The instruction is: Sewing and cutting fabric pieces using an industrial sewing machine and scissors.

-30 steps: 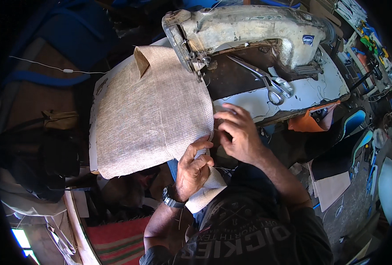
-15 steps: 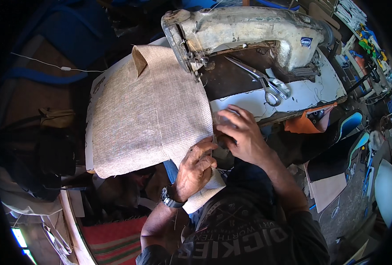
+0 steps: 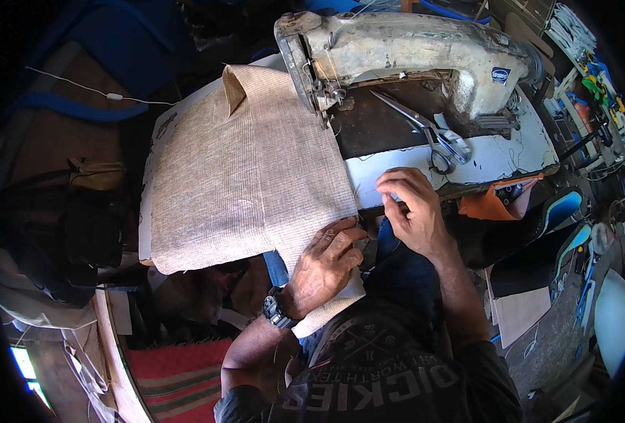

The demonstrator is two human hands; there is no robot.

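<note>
A large piece of beige woven fabric [image 3: 221, 169] covers the left part of the sewing table, one far corner folded up. Its narrower near end hangs over the table edge toward my lap. My left hand [image 3: 326, 257], with a dark watch at the wrist, has its fingers bent over the fabric's right edge and grips it there. To the right of that edge, my right hand [image 3: 414, 211] is raised just off the table, thumb and fingertips drawn close together. Whatever may be between them is too small to make out. Beyond the fabric stands a worn sewing machine [image 3: 404, 49], its needle end beside the cloth.
Metal scissors [image 3: 425, 130] lie on the table [image 3: 531, 144] under the machine's arm. An orange pouch-like piece [image 3: 499, 201] hangs below the table edge. Dark and light panels [image 3: 520, 314] stand at the right. A red striped cloth [image 3: 178, 374] lies at lower left.
My right hand has pulled away from the fabric's edge, to the right and slightly nearer me. My left hand stays on the fabric, its fingers lying a little flatter. The whole view has shifted slightly.
</note>
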